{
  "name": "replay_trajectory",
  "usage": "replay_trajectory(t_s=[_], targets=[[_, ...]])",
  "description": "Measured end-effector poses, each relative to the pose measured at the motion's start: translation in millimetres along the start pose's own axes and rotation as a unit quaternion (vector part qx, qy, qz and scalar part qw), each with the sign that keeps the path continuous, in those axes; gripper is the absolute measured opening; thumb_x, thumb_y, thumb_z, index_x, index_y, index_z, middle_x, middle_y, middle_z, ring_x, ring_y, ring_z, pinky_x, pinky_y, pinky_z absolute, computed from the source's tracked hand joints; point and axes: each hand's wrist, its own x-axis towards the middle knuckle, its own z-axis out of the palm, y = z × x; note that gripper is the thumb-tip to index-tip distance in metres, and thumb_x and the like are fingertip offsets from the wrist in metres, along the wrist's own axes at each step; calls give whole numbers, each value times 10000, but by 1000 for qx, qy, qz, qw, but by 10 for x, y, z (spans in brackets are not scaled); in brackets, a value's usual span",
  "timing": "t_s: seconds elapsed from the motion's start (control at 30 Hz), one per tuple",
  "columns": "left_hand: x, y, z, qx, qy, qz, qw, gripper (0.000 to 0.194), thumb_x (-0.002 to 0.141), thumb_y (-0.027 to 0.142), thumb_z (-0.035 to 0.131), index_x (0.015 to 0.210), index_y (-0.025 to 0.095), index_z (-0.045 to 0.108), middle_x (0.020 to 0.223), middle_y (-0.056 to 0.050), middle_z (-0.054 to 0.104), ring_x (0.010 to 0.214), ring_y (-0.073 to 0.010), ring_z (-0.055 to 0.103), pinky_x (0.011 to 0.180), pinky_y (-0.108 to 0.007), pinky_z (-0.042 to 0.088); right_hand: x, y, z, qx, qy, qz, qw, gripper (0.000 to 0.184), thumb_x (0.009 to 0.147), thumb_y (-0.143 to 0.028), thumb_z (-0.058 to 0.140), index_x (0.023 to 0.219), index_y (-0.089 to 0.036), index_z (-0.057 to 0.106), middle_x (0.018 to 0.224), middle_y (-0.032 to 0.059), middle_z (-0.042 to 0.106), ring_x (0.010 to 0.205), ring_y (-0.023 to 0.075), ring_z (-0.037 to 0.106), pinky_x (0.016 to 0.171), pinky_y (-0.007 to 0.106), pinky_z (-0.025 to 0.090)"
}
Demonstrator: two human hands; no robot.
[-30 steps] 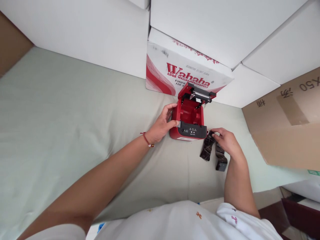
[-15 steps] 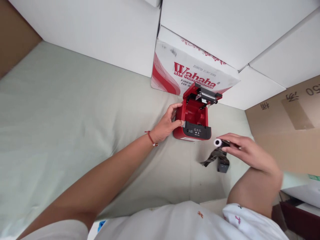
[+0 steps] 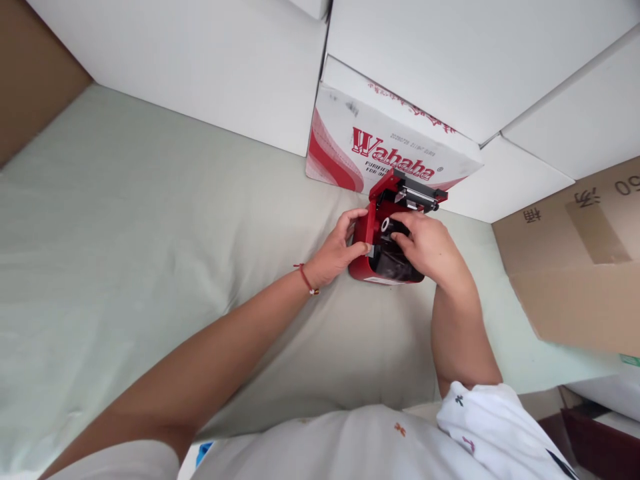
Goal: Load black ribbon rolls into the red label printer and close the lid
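A red label printer stands with its lid raised at the back, showing a black roller bar. My left hand grips the printer's left side, thumb on the front corner and fingers along the rear of that wall. Inside the open compartment, my right hand holds a black roll with a white core between thumb and fingers. A loose black strip from the roll drapes over the printer's front panel and covers its buttons. The far end of the roll is hidden by my right hand.
Behind the printer stands a white and red Wahaha carton, close to the raised lid. White boxes line the back. A brown cardboard box is on the right. Pale green cloth covers the surface.
My right hand has carried the black roll left and up from beside the printer into its compartment. The strip now lies over the front panel. My left hand keeps its grip.
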Motion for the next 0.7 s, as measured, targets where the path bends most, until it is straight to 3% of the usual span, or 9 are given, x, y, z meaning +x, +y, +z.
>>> replay_trajectory(t_s=[0.17, 0.4, 0.5, 0.6, 0.7], targets=[[7, -30, -2, -2, 6, 1, 1000, 763, 824, 320, 837, 1522, 306, 530, 1577, -93, 672, 1592, -346, 584, 1395, -585, 461, 144, -98, 15, -41, -11, 33, 999, 453, 1039, -180, 587, 1435, -185, 809, 1340, 187, 864, 1208, 423, 812, 1028, 511, 614], [2, -8, -8, 19, 5, 1, 1000, 760, 823, 329, 826, 1523, 293, 530, 1654, -108, 616, 1593, -349, 579, 1427, -591, 413, 193, -58, 135, 65, -2, 17, 998, 527, 1052, -188, 584, 1548, -159, 758, 1524, 179, 804, 1375, 378, 777, 1186, 528, 601], [-19, -16, 3, 22, 12, 11, 1000, 736, 841, 340, 819, 1516, 290, 531, 1673, -112, 590, 1615, -351, 564, 1448, -605, 385, -27, -4, 66, 142, 22, -21, 989, 513, 1083, -329, 630, 1561, -187, 752, 1601, 152, 764, 1303, 315, 800, 1152, 497, 637], [-52, -29, 19, 35, 24, 28, 999, 672, 880, 349, 804, 1501, 297, 552, 1700, -109, 559, 1640, -349, 544, 1463, -601, 374, -391, 43, 10, 173, 66, -48, 982, 401, 1125, -429, 624, 1423, -255, 830, 1485, 111, 830, 1287, 299, 799, 1174, 516, 630], [-76, -41, 25, 53, 30, 35, 998, 642, 913, 373, 786, 1507, 291, 558, 1698, -115, 544, 1640, -346, 540, 1466, -592, 372, -698, 111, 45, 185, 85, -59, 977, 327, 1140, -420, 633, 1320, -281, 867, 1382, 100, 874, 1314, 303, 788, 1192, 537, 618]])
